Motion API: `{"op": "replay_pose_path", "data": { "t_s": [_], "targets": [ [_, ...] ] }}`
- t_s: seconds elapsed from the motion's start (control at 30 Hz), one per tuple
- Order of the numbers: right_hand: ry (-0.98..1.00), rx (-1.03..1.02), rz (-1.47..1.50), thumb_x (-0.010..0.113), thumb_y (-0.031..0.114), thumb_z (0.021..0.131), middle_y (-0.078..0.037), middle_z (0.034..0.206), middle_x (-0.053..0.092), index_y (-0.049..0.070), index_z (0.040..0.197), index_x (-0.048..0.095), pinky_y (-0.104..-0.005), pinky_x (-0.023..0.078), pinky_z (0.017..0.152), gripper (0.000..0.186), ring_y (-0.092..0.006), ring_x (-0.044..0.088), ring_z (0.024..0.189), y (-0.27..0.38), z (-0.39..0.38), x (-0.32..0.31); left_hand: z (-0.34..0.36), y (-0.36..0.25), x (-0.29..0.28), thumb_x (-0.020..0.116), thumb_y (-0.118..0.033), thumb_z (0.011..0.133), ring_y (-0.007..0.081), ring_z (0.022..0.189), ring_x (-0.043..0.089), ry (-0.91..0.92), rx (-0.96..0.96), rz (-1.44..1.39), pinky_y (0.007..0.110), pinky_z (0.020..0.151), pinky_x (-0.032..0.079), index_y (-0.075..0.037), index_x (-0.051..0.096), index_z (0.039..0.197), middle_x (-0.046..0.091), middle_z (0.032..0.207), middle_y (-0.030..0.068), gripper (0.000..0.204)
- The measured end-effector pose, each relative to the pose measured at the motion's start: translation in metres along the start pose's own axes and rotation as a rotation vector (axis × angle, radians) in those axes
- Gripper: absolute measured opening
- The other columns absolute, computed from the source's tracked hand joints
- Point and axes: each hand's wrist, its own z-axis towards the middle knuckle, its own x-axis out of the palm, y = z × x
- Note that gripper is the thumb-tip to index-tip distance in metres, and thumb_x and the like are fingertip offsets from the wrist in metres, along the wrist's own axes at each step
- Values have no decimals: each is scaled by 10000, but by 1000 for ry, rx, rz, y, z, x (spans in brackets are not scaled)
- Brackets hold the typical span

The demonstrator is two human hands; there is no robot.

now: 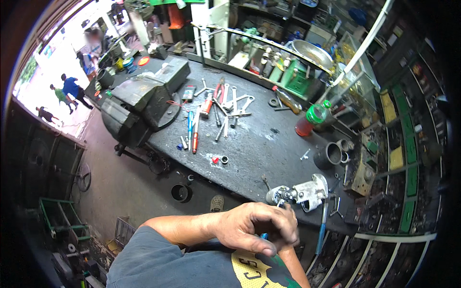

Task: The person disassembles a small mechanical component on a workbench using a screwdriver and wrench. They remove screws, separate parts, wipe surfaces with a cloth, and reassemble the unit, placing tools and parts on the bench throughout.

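My left hand [257, 228] reaches across in front of my shirt, its fingers curled and thumb apart. A small bit of blue [264, 236] shows in the gap under its fingers; what it belongs to is hidden. My right forearm [294, 269] rises from the lower edge, its hand mostly hidden behind the left and blurred. Just beyond the fingers, at the bench's near edge, lies a silver cast-metal housing [309, 192] with a round metal part [278, 194] at its left end. A blue-handled tool [321, 237] is to the right, sticking out past the bench edge.
The dark workbench [259, 158] carries a large vise [139, 105], several spanners [233, 103], red-handled pliers [219, 90] and a meter [188, 93]. Bottles [304, 126] and a dark cylinder [328, 156] stand right. A black bucket [181, 193] is on the floor; people [73, 89] are outside.
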Motion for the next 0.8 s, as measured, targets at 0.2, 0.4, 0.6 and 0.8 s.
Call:
{"op": "replay_pose_path", "data": {
  "t_s": [0.2, 0.4, 0.6, 0.8],
  "targets": [
    [34, -24, 102, 759, 134, 936, -265, 1106, 754, -9, 1240, 726, -545, 573, 901, 338, -488, 725, 1023, 7, 8, -5, -4, 21, -28, 822, -134, 972, 354, 1251, 691, -47, -43, 703, 460, 1061, 560, -65, 688, 1349, 698, 1362, 172, 406],
    [17, -37, -11, 795, 33, 865, -259, 1053, 741, -18, 1215, 725, -548, 560, 901, 360, -485, 716, 995, 2, 14, -1, -10, 67, -64, 851, -183, 883, 381, 1373, 624, -24, -214, 1151, 487, 1175, 504, -94, 663, 1400, 658, 1431, 169, 557],
    [51, 57, 23, 793, 85, 887, -225, 1033, 743, 11, 1167, 735, -534, 567, 833, 296, -466, 719, 961, 9, 15, -8, -2, 22, -170, 882, -134, 820, 367, 1269, 686, -178, -76, 1558, 476, 1112, 549, -78, 694, 1330, 719, 1350, 154, 546],
    [-28, 50, 7, 804, 46, 879, -207, 936, 746, 7, 1059, 774, -506, 567, 775, 186, -433, 732, 866, 19, 18, -9, 9, -134, -372, 835, -296, 887, 391, 1258, 699, -1032, -417, 1977, 486, 1107, 549, -71, 768, 1284, 746, 1307, 214, 461]
  ]
}}
